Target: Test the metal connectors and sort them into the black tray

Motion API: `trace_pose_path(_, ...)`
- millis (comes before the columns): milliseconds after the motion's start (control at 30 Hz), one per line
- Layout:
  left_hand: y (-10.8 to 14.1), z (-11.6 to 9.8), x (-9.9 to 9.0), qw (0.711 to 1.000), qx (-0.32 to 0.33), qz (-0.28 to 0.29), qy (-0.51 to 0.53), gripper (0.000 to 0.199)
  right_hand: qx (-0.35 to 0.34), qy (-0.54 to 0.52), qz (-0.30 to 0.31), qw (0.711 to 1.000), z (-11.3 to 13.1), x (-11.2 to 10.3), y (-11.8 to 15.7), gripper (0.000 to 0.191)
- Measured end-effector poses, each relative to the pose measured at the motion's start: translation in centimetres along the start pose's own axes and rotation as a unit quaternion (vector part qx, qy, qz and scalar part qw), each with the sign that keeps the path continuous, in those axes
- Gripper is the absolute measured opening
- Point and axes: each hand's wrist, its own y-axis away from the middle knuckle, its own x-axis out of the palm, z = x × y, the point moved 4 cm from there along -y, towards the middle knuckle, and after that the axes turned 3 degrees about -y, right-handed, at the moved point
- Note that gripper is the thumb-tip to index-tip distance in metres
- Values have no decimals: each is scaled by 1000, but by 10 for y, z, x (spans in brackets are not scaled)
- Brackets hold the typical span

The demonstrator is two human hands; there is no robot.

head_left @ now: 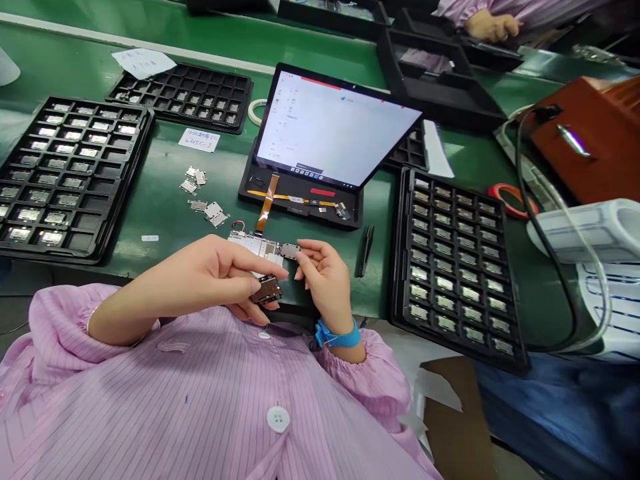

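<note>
My left hand (220,277) reaches across from the left, its fingers closed around a small dark metal-cased module (269,290). Between the thumb and fingers of my right hand (325,273) is a small grey circuit module (290,251), at the right edge of a circuit board (255,245). Whether the module touches the board I cannot tell. Part of the board is hidden behind my left hand. An orange flat ribbon cable (267,203) runs from it up to a lit tablet screen (335,127), which leans in a black tray (245,193).
Loose modules (216,214) lie left of the board. Black compartment trays with modules stand left (107,190), behind (200,100) and right (457,267). Black tweezers (367,251) lie right of my hand. Tape rolls (513,199) and an orange-brown box (585,140) are farther right. Another person's hand (493,27) is across the bench.
</note>
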Motion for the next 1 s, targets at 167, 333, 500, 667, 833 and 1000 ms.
trace_pose_path(167, 1, -12, -32, 980, 85, -151, -100, 23, -5, -8, 1, 1000, -1, -1, 0, 27)
trace_pose_path(333, -4, -24, -115, 835, 142, -436, -305, 26, -6, -5, 3, 1000, -4, -2, -2, 28)
trace_pose_path(500, -46, -25, -157, 812, 78, -414, -405, 29, -3, -11, 5, 1000, -6, -3, -5, 30)
trace_pose_path(667, -59, -20, -157, 755, 64, -417, -503, 44, -7, -12, 4, 1000, -6, -3, -4, 30)
trace_pose_path(833, -57, -11, -115, 731, 81, -340, -585, 53, -11, -15, 3, 1000, -3, -2, -3, 25)
trace_pose_path(1000, -80, -14, -23, 763, 182, -157, -600, 35, -19, -19, 3, 1000, -1, -1, -5, 24)
